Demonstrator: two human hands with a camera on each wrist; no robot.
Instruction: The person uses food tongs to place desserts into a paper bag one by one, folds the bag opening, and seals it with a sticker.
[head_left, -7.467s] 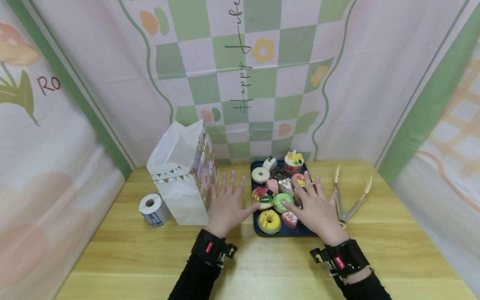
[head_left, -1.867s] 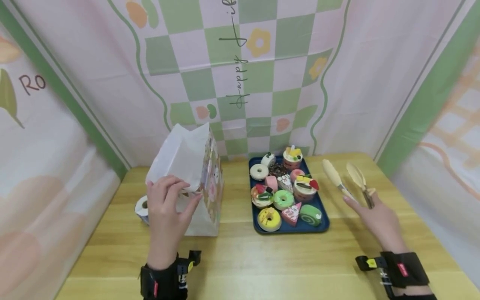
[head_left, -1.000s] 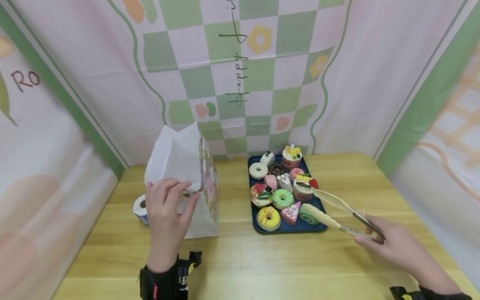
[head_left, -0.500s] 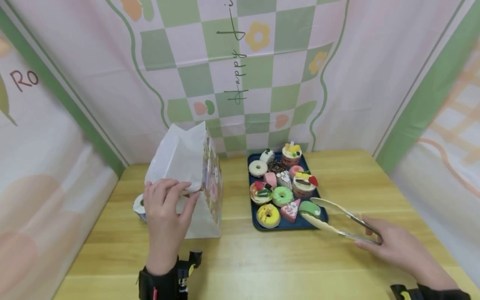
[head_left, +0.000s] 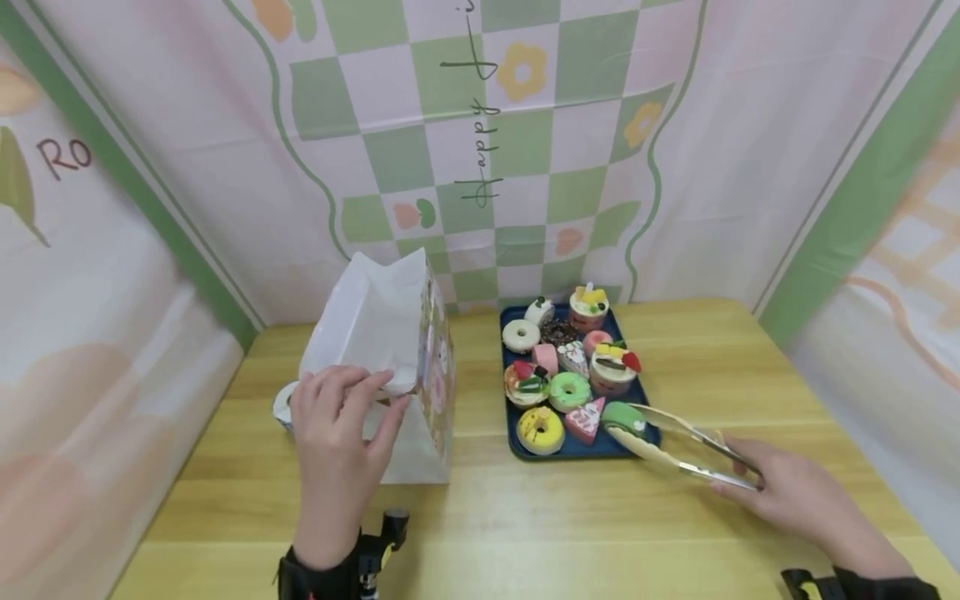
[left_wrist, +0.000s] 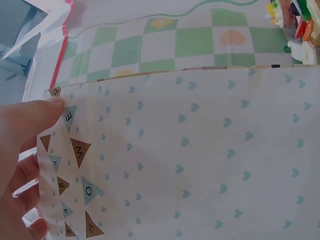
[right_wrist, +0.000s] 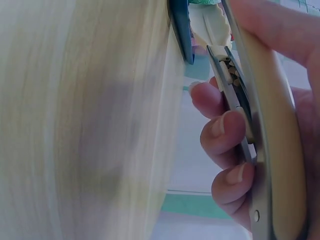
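My left hand (head_left: pixel 333 450) pinches the near top edge of a white paper bag (head_left: pixel 412 446), which stands upright with its mouth spread. In the left wrist view the thumb (left_wrist: pixel 37 117) lies on the bag's heart-printed face (left_wrist: pixel 200 150). My right hand (head_left: pixel 798 492) grips a pair of tongs (head_left: pixel 645 450) by the handles, fingers curled round one metal arm in the right wrist view. The cream tong tips lie on both sides of a green roll cake (head_left: pixel 624 416) at the near right corner of the dark blue tray (head_left: pixel 581 452).
Several toy-like pastries fill the tray, among them a yellow donut (head_left: pixel 541 430), a pink cake slice (head_left: pixel 585 419), a green donut (head_left: pixel 570 391) and a fruit-topped cup cake (head_left: pixel 612 371). Behind the bag a label roll (head_left: pixel 283 406) is partly hidden. A patterned cloth (head_left: pixel 517 142) hangs behind the table.
Both hands, first spread empty over the table, took the bag's edge and the tongs. The tongs swung left over the tray, and their tips came down around the green roll cake.
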